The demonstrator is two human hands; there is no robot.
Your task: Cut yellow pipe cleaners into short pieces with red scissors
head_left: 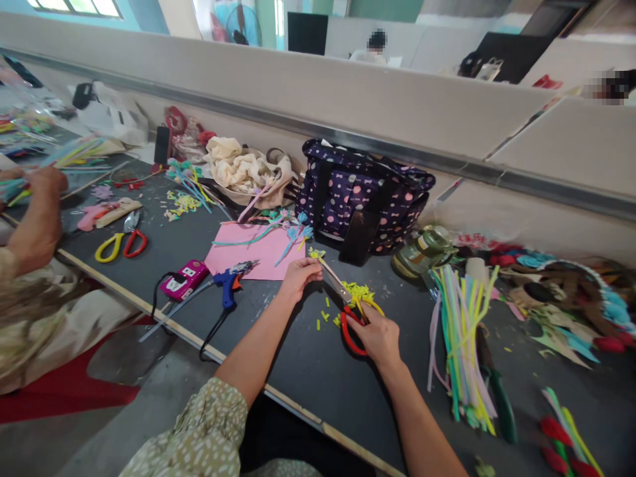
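Note:
My right hand (377,334) grips a pair of scissors (339,288) with one red and one yellow handle loop. Their blades point up and to the left. At the blade tips my left hand (302,278) is closed in a pinch on a small pale-yellow piece (317,253), whose exact shape is too small to tell. Beside and partly behind the scissors lies a heap of short yellow cut pieces (360,291), with several strays on the dark table (308,358). Left of my left hand are a blue glue gun (229,285) and a pink sheet (233,248) bearing pastel fuzzy-stem flowers.
A patterned dark bag (348,192) with a phone (358,238) against it and a green jar (422,252) stand behind. On the right lies a bundle of pastel fuzzy stems (464,344). A co-worker's hand (47,185) works at left, near other scissors (128,238).

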